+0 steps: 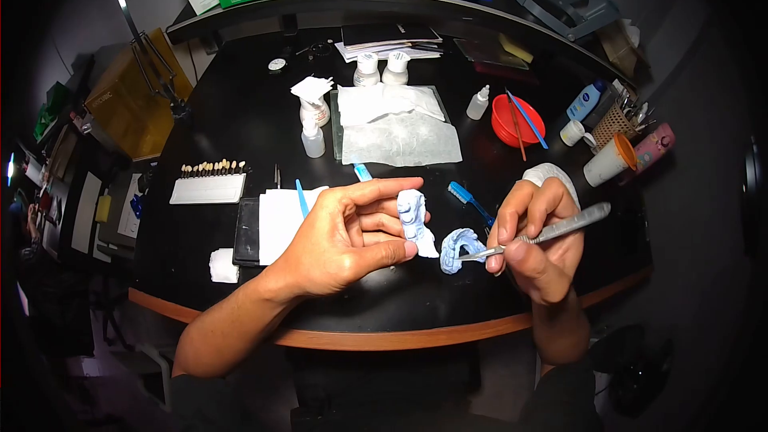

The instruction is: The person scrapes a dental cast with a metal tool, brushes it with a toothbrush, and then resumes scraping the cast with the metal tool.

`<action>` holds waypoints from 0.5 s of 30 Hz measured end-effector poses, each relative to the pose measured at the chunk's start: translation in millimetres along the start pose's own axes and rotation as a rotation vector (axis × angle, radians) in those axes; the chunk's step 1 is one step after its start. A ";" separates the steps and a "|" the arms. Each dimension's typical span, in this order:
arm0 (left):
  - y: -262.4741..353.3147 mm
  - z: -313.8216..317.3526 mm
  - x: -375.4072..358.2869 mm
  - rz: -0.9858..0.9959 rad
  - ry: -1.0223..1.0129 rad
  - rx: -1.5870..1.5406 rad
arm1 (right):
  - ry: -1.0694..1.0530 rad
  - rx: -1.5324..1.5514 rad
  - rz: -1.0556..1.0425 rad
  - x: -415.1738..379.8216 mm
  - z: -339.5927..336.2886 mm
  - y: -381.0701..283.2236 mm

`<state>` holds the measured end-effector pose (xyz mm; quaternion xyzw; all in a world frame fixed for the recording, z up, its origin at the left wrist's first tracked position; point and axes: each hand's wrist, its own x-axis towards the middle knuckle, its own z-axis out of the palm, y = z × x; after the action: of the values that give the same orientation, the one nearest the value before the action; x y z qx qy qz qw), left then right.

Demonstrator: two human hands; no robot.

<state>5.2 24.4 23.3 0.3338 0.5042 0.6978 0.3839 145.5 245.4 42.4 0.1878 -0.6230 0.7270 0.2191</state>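
Note:
My left hand (340, 236) holds a pale blue dental cast (411, 220) between thumb and fingers, raised above the black desk. In my right hand (536, 240) is a metal scalpel-like tool (572, 222), gripped near its narrow end, its thin tip pointing left. A second blue cast (453, 251), shaped like an arch, lies on the desk between my hands, and the tool's tip overlaps it in view; whether they touch I cannot tell. Behind the casts lies a blue toothbrush (470, 198).
A tooth shade guide (210, 186) and white paper (280, 220) lie at the left. Farther back are small bottles (313, 138), paper sheets (400, 140), a red bowl (516, 122) with brushes, and an orange-rimmed cup (606, 166). The desk has a wooden front edge (360, 339).

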 end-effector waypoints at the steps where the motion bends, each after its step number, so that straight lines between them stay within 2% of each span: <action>1: -0.1 0.2 -0.2 0.009 -0.026 0.023 | 0.009 -0.046 0.007 -0.2 1.2 1.4; 5: -2.7 2.2 -2.3 -0.046 -0.077 -0.049 | 0.092 -0.113 0.025 -3.4 19.0 8.9; 8: -1.3 3.4 -3.1 -0.062 -0.083 -0.074 | -0.004 -0.298 -0.058 -2.7 16.5 17.8; 12: 1.8 4.2 -3.8 -0.056 -0.076 -0.068 | 0.013 -0.430 -0.128 -0.9 18.2 20.1; 15: 1.0 4.6 -4.0 -0.043 -0.072 -0.065 | 0.026 -0.403 -0.092 -2.7 16.9 19.4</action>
<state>10.9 22.9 25.2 0.3353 0.4741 0.6930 0.4272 137.1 226.0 27.5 0.1590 -0.7436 0.5794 0.2934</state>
